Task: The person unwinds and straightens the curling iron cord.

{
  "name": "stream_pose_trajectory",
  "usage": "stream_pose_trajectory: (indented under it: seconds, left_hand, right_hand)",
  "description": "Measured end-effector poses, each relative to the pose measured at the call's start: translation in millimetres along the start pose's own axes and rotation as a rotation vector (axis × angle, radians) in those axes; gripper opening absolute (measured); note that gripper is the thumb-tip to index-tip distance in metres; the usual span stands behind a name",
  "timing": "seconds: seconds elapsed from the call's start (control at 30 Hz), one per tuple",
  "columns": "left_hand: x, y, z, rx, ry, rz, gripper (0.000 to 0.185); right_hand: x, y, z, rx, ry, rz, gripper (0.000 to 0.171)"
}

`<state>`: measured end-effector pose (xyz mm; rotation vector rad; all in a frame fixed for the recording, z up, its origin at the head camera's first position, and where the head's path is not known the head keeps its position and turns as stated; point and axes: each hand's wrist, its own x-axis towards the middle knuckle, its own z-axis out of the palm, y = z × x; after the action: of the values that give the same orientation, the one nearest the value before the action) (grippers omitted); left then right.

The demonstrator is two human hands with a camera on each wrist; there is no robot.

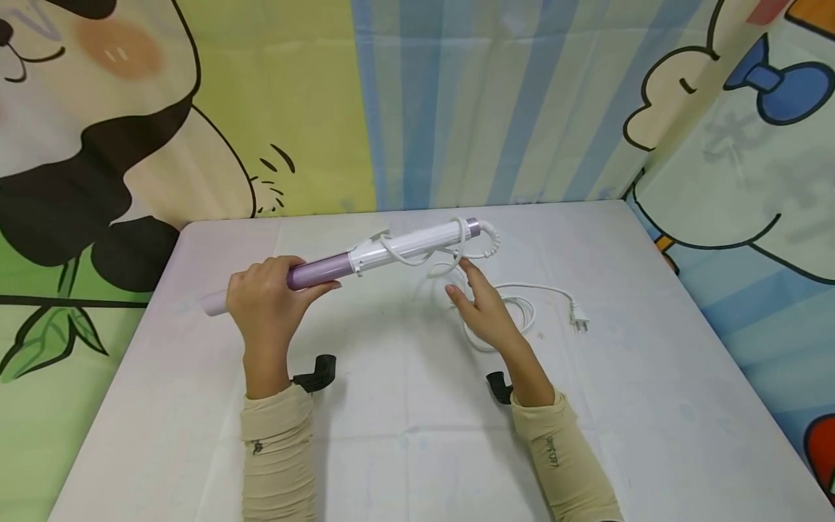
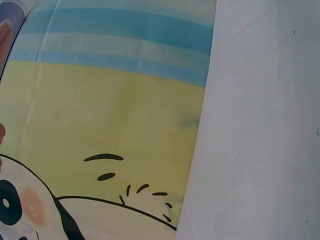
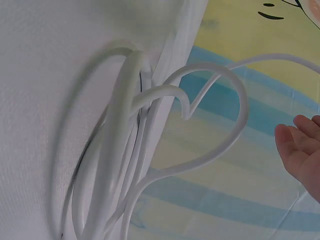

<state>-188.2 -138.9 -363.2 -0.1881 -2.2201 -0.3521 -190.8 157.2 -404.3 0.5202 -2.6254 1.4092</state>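
The left hand [image 1: 264, 293] holds a curling iron [image 1: 365, 257] above the bench [image 1: 404, 435], its fingers [image 1: 320, 285] wrapped round the purple barrel, with the pale tip sticking out past the back of the hand and the white handle running away from the fingertips toward the far side. The right hand [image 1: 485, 308] has its fingers [image 1: 471, 277] straight and slightly spread, gripping nothing, with the tips just below the handle's far end where the white cord [image 1: 522, 308] wraps loosely round it. Beyond those fingertips the cord drops in slack loops onto the bench, ending in a plug [image 1: 579, 316] lying apart from the hand.

The likely trouble is the cord: the turns round the handle look loose and could slide off the end or tangle with the loops below the open fingers. The grip also sits far from the handle, so the heavier end could tip downward. If the barrel is hot, that grip would burn; the pictures do not tell
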Motion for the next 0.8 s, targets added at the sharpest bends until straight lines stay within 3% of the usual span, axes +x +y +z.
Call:
stream_pose_trajectory:
  seconds: [0.2,0.4,0.57,0.8]
  left_hand:
    - [-0.5,1.8,4.3,-0.025,0.041,-0.003,0.053]
    - [-1.2,0.8,4.3,0.003,0.013,0.011,0.055]
    - [-1.4,-0.2,4.6,0.007,0.002,0.016,0.056]
    - [-2.1,-1.1,6.9,-0.022,0.024,0.001,0.054]
  right_hand:
    - [-1,-2,3,-0.001,-0.065,-0.043,0.05]
    - [-3,-7,3,-0.021,-0.103,-0.082,0.042]
    - [-6,-14,0,-0.028,-0.049,-0.098,0.024]
    - [-9,-24,-10,-0.012,0.111,-0.123,0.011]
